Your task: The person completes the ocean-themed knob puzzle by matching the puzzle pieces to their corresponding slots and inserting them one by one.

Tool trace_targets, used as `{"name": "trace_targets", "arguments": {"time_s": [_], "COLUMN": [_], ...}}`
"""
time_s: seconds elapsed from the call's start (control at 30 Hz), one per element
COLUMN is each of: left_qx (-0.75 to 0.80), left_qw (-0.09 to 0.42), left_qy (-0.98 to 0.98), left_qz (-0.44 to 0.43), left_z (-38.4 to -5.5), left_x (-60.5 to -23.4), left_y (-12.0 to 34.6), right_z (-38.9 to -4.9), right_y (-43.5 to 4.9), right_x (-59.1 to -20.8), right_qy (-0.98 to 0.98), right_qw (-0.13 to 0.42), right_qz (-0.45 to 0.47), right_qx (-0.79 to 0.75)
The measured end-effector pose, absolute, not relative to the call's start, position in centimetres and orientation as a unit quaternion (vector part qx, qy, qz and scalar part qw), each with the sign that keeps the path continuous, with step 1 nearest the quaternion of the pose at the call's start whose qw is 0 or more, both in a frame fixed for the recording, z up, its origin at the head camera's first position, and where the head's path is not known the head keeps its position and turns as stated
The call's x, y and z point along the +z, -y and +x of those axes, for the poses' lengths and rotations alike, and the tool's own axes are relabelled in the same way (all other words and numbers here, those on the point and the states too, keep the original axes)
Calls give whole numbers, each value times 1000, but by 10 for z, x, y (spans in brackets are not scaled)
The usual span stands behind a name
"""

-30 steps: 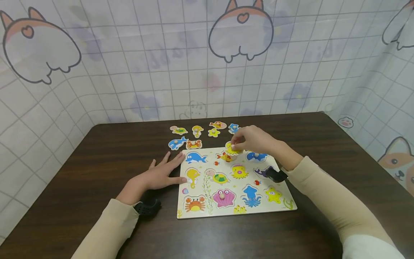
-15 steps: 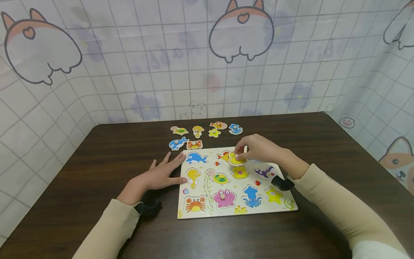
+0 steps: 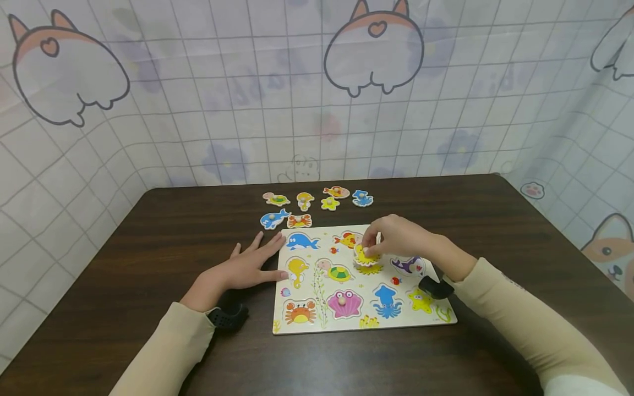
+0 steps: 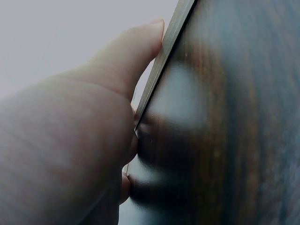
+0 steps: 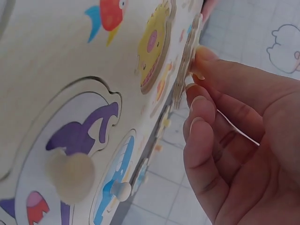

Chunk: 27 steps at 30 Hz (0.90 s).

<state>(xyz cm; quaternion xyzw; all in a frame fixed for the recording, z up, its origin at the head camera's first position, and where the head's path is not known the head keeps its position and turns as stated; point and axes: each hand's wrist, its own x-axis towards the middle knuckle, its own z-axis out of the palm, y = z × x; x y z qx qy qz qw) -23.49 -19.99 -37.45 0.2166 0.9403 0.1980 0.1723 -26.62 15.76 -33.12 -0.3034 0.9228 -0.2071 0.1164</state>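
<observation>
My right hand (image 3: 398, 241) pinches a yellow octopus puzzle piece (image 3: 363, 256) by its knob. The piece is tilted over the octopus recess (image 5: 154, 44) of the white peg puzzle board (image 3: 342, 326); the right wrist view shows it edge-on, held off the board's face. My left hand (image 3: 242, 269) lies with spread fingers at the board's left edge, its thumb (image 4: 140, 44) against that edge in the left wrist view. A pink shell piece (image 3: 344, 305), a purple sea-animal piece (image 3: 408, 266) and a blue whale piece (image 5: 115, 180) sit in their recesses.
Beyond the board lie several loose knobbed pieces, among them a turtle (image 3: 275, 199), a blue whale (image 3: 274, 219), a crab (image 3: 299, 221) and a squid (image 3: 362, 198). The dark wooden table (image 3: 317, 363) ends at a patterned wall covering (image 3: 267, 121).
My right hand has brought the octopus piece from the board's far edge toward me, down to the octopus recess. My left hand has stayed in place.
</observation>
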Motion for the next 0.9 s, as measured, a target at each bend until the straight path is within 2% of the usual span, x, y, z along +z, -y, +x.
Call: {"name": "trace_targets", "arguments": {"time_s": [0.9], "left_qx": [191], "left_qw": [169], "left_qy": [-943], "left_qz": [212], "left_z": [-235], "left_x": [-377], "left_y": [201], "right_z": [-260], "right_y": [-156], "right_x": [-335], "right_qy": [-928], "right_qw": [141], "right_qz": [-298], "right_qx": [-175]}}
